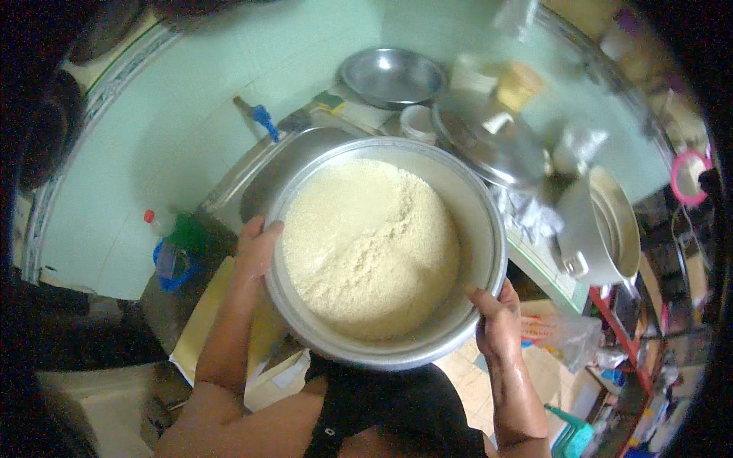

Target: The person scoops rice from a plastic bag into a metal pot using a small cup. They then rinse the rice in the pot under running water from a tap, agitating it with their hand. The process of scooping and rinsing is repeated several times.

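A large round aluminium pot (481, 229) is held in front of my body, its open top facing me. Pale raw grain that looks like rice (366, 246) fills much of it, with a rough ridge running across the surface. My left hand (259, 246) grips the pot's left side, thumb over the rim. On the lower right, my right hand (497, 312) clasps the rim with the thumb inside. The fingers beneath the pot are mostly hidden. Behind the pot is a metal sink (303, 143), partly covered by it.
A blue-handled tap (264, 121) juts from the green wall. Beyond the sink lie a metal basin (392, 77), a white cup (418, 123) and a round metal lid (492, 137). Another aluminium pot (601, 229) is at the counter's right. A plastic bag (567, 338) hangs below.
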`<action>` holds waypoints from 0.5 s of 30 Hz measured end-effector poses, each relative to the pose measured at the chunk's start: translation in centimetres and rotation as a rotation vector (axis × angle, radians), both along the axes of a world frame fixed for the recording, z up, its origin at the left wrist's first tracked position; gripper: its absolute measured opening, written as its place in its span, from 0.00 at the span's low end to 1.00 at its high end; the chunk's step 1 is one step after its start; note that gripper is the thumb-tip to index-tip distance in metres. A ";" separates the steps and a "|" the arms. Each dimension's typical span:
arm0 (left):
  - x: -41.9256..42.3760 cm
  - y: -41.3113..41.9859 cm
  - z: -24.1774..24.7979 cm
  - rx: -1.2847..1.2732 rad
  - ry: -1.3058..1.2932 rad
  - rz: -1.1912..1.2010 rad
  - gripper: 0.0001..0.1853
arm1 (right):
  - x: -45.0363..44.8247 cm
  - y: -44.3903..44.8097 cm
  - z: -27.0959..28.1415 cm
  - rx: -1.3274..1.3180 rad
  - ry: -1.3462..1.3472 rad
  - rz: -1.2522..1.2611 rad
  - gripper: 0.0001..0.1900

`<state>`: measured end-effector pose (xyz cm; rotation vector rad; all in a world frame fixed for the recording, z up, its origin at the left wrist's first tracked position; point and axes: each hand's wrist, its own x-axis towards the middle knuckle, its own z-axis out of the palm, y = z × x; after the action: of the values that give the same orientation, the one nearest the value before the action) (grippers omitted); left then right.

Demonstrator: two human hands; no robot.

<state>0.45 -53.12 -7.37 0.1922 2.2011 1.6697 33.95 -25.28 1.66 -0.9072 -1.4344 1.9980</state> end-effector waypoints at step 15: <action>17.2 15.2 -0.6 -0.124 0.084 -0.554 0.23 | 24.9 -0.2 -2.4 -0.054 -0.165 -0.476 0.26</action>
<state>17.66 -37.95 -7.97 0.7710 2.0448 1.2332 58.90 -25.48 -0.78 -1.3218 -1.1147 1.6397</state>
